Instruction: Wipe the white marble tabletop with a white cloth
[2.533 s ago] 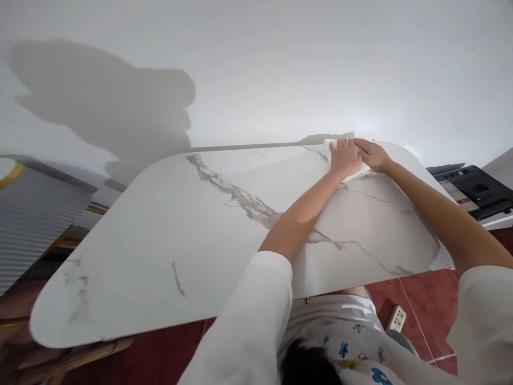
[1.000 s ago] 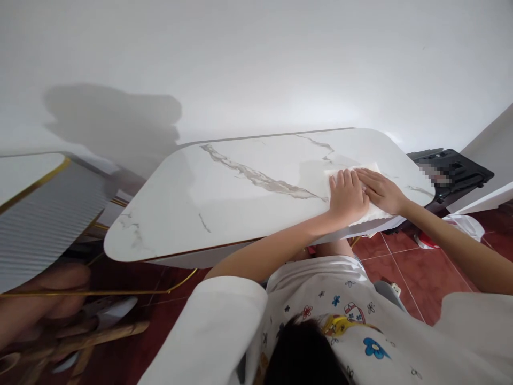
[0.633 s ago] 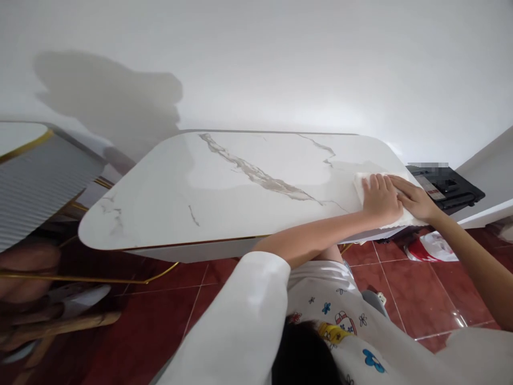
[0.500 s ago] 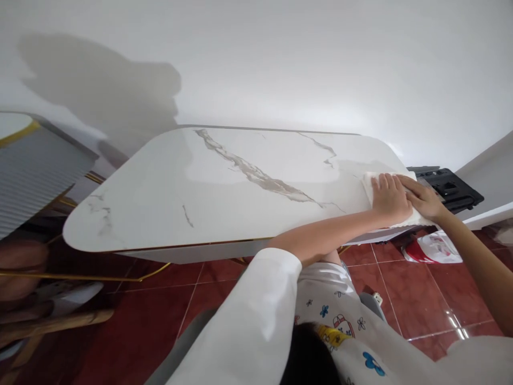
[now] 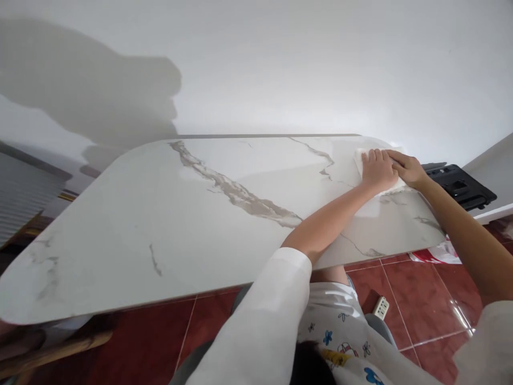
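A folded white cloth (image 5: 359, 159) lies on the far right of the white marble-patterned tabletop (image 5: 224, 251). My left hand (image 5: 379, 170) presses down on the cloth, its fingers bent over it and pointing toward the wall. Right beside it, my right hand (image 5: 407, 168) grips the cloth's right part, and its fingertips meet the left hand. The two hands hide much of the cloth. Both forearms reach across the right half of the tabletop.
The tabletop's back edge stands along a white wall (image 5: 280, 69). Beyond its right end is a black case-like object (image 5: 460, 184). On the red tiled floor (image 5: 425, 299) lie a white power strip (image 5: 381, 308) and a red-and-white item (image 5: 438, 252). A ribbed grey cabinet (image 5: 26, 190) stands left.
Both hands and the cloth have moved from the tabletop's front right edge toward its back right corner. My view has come closer over the table, and the tabletop fills more of it.
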Tool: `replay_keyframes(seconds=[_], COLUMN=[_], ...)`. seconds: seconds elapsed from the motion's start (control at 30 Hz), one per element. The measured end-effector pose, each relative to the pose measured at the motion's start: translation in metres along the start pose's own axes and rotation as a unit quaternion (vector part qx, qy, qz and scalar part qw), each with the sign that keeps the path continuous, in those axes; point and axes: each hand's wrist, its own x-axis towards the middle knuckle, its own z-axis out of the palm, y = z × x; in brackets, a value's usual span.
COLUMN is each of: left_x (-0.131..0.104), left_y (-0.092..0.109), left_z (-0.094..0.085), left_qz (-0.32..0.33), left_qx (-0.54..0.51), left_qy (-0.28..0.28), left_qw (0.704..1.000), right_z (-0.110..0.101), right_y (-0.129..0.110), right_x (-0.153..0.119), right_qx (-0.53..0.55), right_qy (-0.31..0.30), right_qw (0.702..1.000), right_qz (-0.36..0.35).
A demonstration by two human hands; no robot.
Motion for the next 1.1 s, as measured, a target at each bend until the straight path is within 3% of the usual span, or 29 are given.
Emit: replay_keyframes(seconds=[0.23, 0.6, 0.87, 1.1], left_x=[0.040, 0.088, 0.086, 0.052], left_y=[-0.030, -0.060, -0.052, -0.019], left_z=[0.003, 0.012, 0.012, 0.010], left_qz=[-0.011, -0.032, -0.034, -0.014], left_qx=[0.006, -0.004, 0.011, 0.003], left_qy=[-0.016, -0.020, -0.020, -0.022], left_qw=[1.000, 0.999, 0.999, 1.000], right_z=[0.015, 0.028, 0.029, 0.011], right_y=[0.016, 0.024, 0.032, 0.031], right_x=[0.052, 0.106, 0.100, 0.053], right_qx=[-0.010, -0.026, -0.066, -0.073], right_qy=[-0.014, -0.025, -0.005, -0.023], right_qw=[1.000, 0.999, 0.997, 0.997], right_qz=[0.001, -0.016, -0.027, -0.020])
